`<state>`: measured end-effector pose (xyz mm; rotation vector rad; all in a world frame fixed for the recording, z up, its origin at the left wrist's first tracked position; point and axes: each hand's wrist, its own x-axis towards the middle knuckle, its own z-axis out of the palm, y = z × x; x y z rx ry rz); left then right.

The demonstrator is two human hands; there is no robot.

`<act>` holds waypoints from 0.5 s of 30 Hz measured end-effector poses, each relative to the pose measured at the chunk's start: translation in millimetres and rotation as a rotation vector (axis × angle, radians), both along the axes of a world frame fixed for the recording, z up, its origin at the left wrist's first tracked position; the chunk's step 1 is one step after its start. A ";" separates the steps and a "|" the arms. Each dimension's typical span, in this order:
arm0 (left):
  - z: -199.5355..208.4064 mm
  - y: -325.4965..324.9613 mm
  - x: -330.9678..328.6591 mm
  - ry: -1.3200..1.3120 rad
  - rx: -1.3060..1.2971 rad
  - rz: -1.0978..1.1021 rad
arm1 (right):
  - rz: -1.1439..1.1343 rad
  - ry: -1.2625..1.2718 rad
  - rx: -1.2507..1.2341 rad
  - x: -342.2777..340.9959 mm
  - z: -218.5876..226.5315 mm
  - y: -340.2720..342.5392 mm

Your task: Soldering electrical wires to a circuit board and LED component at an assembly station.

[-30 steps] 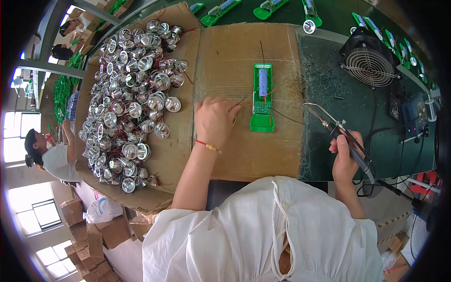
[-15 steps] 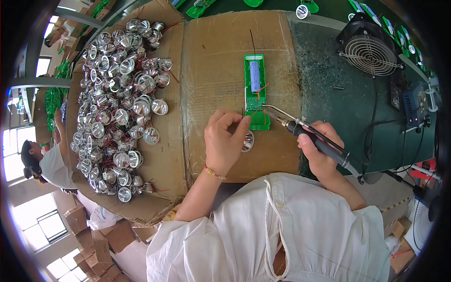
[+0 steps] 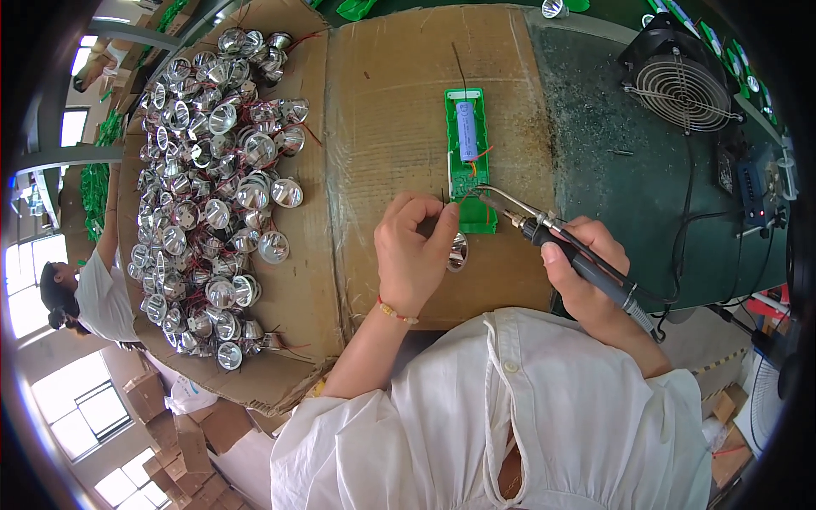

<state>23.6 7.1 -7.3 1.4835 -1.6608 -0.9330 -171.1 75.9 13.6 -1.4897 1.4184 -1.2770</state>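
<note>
A green plastic housing (image 3: 480,223) lies lengthwise on the cardboard before me. Inside it sit a blue cylindrical battery (image 3: 467,132) and a small green circuit board (image 3: 465,186) with red and dark wires. My right hand (image 3: 586,265) grips a soldering iron (image 3: 578,259) with a thin metal tube along it; its tip is at the board's right side. My left hand (image 3: 415,242) is pinched at the board's left edge on a thin red wire (image 3: 467,196). Beside those fingers rests a silver reflector cup (image 3: 458,253), partly hidden by the hand.
A cardboard box (image 3: 293,340) on the left holds many silver reflector cups (image 3: 217,212) with wires. A fan with a round grille (image 3: 684,93) and a blue box-shaped device (image 3: 752,194) stand right, on the green mat (image 3: 603,195) strewn with bits. Another person (image 3: 98,293) is far left.
The view has shifted slightly. Both hands keep nearly the same place at the board, with the iron's tip still against or close to it.
</note>
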 end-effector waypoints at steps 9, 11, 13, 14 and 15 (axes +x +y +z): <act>1.4 -1.5 -1.4 0.003 -0.014 -0.005 | -0.162 -0.243 -0.020 -3.3 -10.3 8.7; 2.0 -1.3 -2.0 -0.003 -0.003 -0.011 | -0.181 -0.256 -0.010 -2.9 -9.6 9.1; 3.9 -0.1 -2.3 -0.002 -0.011 -0.013 | -0.193 -0.271 0.002 -2.2 -9.6 9.0; 4.4 0.7 -1.7 -0.002 -0.018 -0.011 | -0.192 -0.284 0.014 -1.7 -9.9 8.6; 2.7 1.7 -0.5 -0.005 -0.018 -0.009 | -0.191 -0.297 0.027 -1.2 -10.4 8.3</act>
